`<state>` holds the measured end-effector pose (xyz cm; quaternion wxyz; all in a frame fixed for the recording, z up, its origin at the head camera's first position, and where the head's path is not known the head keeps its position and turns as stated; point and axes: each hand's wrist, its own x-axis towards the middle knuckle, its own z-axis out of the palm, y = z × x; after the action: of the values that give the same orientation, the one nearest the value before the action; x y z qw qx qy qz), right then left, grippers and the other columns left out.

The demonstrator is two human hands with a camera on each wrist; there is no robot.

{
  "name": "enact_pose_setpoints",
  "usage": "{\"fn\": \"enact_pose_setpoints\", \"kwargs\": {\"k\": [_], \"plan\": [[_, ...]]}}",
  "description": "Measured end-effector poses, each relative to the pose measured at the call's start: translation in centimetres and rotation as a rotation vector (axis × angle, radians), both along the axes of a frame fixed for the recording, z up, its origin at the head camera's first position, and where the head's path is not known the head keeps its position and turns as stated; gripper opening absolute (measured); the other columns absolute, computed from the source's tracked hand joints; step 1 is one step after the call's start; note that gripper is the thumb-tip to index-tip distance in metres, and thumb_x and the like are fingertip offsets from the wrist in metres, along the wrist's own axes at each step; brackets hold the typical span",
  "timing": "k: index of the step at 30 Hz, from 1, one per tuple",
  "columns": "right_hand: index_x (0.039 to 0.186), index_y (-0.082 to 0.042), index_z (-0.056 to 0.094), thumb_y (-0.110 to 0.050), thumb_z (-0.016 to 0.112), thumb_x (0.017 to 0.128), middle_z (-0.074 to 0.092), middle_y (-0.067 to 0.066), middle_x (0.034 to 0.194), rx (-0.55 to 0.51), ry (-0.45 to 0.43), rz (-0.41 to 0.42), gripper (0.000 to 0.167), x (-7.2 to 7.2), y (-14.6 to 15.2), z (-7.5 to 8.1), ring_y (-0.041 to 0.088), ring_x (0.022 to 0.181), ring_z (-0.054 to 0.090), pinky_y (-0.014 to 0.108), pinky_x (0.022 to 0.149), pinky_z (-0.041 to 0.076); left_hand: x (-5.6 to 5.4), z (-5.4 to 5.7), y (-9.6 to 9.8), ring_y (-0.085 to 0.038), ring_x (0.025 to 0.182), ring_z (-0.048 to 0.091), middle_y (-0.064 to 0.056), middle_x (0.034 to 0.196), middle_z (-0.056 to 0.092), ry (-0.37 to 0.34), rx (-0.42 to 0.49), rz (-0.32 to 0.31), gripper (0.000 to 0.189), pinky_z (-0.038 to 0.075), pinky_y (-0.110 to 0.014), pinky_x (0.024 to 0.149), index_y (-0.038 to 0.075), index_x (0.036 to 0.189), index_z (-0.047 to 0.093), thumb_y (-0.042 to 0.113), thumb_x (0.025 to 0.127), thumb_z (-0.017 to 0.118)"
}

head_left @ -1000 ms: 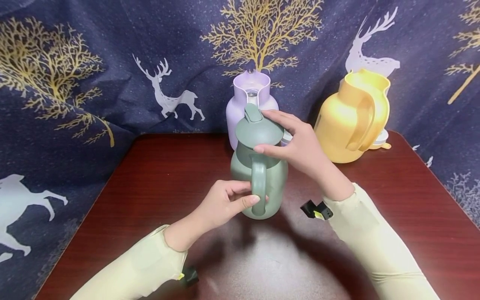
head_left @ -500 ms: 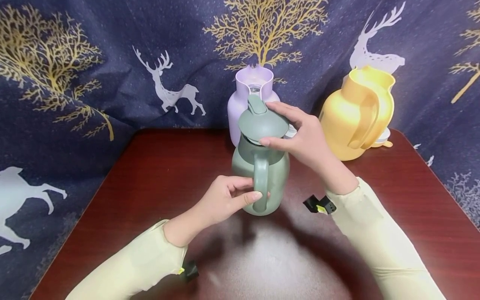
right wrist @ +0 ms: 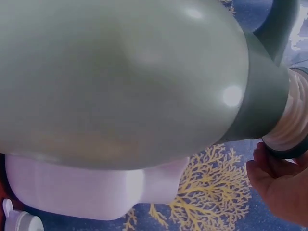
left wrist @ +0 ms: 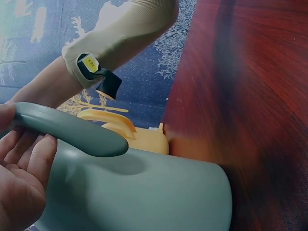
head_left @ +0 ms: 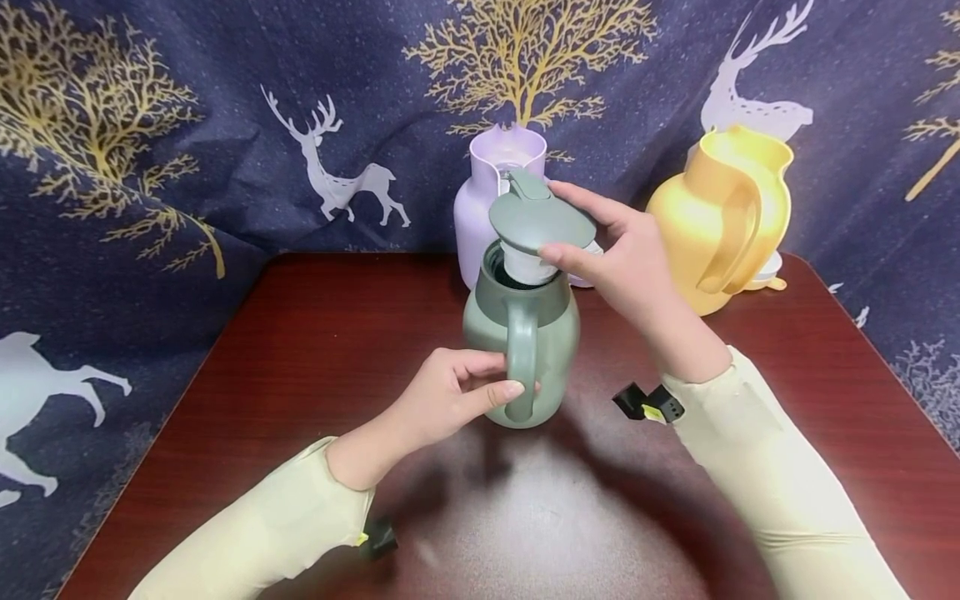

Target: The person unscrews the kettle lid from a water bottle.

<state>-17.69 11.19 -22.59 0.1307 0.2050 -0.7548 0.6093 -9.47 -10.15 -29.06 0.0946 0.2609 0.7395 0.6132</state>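
Note:
A green thermos jug (head_left: pixel 551 350) stands upright on the table, its mouth partly uncovered. My left hand (head_left: pixel 446 396) grips the jug's handle (left wrist: pixel 72 129), thumb on the near side and fingers behind. Above the mouth, my right hand (head_left: pixel 626 254) holds the green lid (head_left: pixel 540 218) by its edge, thumb in front and fingers at the back. The lid tilts, and its white threaded plug (right wrist: pixel 294 113) shows between the lid and the jug's neck (right wrist: pixel 264 91). In the head view the plug's lower end overlaps the dark opening.
A lidless purple jug (head_left: pixel 471 225) stands directly behind the green one, with a white-and-purple lid (right wrist: pixel 26 222) beside it. To the right is a lidless yellow jug (head_left: pixel 678 242), with its lid (head_left: pixel 767 275) on the table (head_left: pixel 322 333). A patterned cloth (head_left: pixel 225 167) hangs behind.
My right hand has lifted the lid up and slightly right off the green jug, exposing the plug and the dark mouth. The left hand keeps its grip on the handle.

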Motion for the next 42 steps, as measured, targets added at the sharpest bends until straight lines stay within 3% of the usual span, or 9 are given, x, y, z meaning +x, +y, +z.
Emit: {"fn": "enact_pose_setpoints", "kwargs": {"k": [5,8,11,17,24,34,42], "plan": [[0.133,-0.003,0.068,-0.042,0.094,0.071,0.076,-0.009,0.111,-0.145,0.03,0.062,0.078,0.0,0.4,0.3,0.002,0.093,0.07,0.014,0.087,0.056,0.0,0.0,-0.1,0.007,0.094,0.07,-0.03,0.109,0.075,-0.014,0.004,0.002,0.029,0.062,-0.025,0.087,-0.013,0.12,0.068,0.002,0.095,0.066],[0.13,0.001,0.068,-0.049,0.094,0.067,0.076,-0.012,0.107,-0.22,0.053,0.095,0.085,0.1,0.6,0.5,0.003,0.091,0.07,0.015,0.086,0.057,0.0,0.0,-0.1,0.007,0.095,0.07,-0.031,0.11,0.074,-0.018,0.014,-0.002,0.03,0.062,-0.026,0.088,-0.014,0.12,0.068,0.001,0.094,0.066],[0.129,0.0,0.069,-0.045,0.095,0.068,0.077,-0.011,0.107,-0.256,0.056,0.105,0.08,0.2,0.9,0.6,0.003,0.091,0.07,0.015,0.086,0.057,0.0,-0.1,-0.1,0.003,0.097,0.071,-0.031,0.11,0.074,-0.016,0.018,-0.002,0.03,0.062,-0.026,0.089,-0.014,0.12,0.068,0.001,0.094,0.066],[0.129,-0.005,0.07,-0.03,0.094,0.073,0.076,-0.006,0.111,-0.274,0.023,0.11,0.066,1.1,2.1,0.8,0.007,0.096,0.069,0.015,0.089,0.055,0.0,-0.2,0.0,-0.021,0.106,0.075,-0.03,0.11,0.074,-0.024,0.029,-0.009,0.032,0.062,-0.028,0.09,-0.013,0.122,0.068,0.002,0.094,0.067],[0.128,-0.005,0.07,-0.017,0.092,0.076,0.076,-0.001,0.116,-0.279,0.016,0.143,0.058,2.2,3.5,0.6,0.01,0.101,0.068,0.016,0.09,0.055,0.0,-0.2,-0.1,-0.002,0.1,0.073,-0.029,0.109,0.075,-0.026,0.028,-0.011,0.031,0.062,-0.029,0.09,-0.012,0.121,0.068,0.004,0.094,0.067],[0.128,-0.007,0.071,-0.015,0.094,0.073,0.074,-0.002,0.119,-0.256,0.038,0.104,0.06,3.1,5.4,-0.4,0.009,0.102,0.066,0.013,0.086,0.054,0.0,0.0,-0.1,0.004,0.096,0.071,-0.03,0.109,0.075,-0.033,0.016,-0.004,0.03,0.062,-0.028,0.088,-0.012,0.12,0.069,0.003,0.094,0.067],[0.13,-0.009,0.069,-0.004,0.091,0.073,0.073,-0.003,0.124,-0.237,0.016,0.1,0.061,3.7,7.0,-2.0,0.009,0.106,0.065,0.012,0.085,0.055,0.0,0.0,0.0,0.007,0.092,0.07,-0.03,0.111,0.074,-0.052,0.014,-0.011,0.031,0.063,-0.031,0.086,-0.013,0.12,0.068,0.004,0.094,0.066]]}}
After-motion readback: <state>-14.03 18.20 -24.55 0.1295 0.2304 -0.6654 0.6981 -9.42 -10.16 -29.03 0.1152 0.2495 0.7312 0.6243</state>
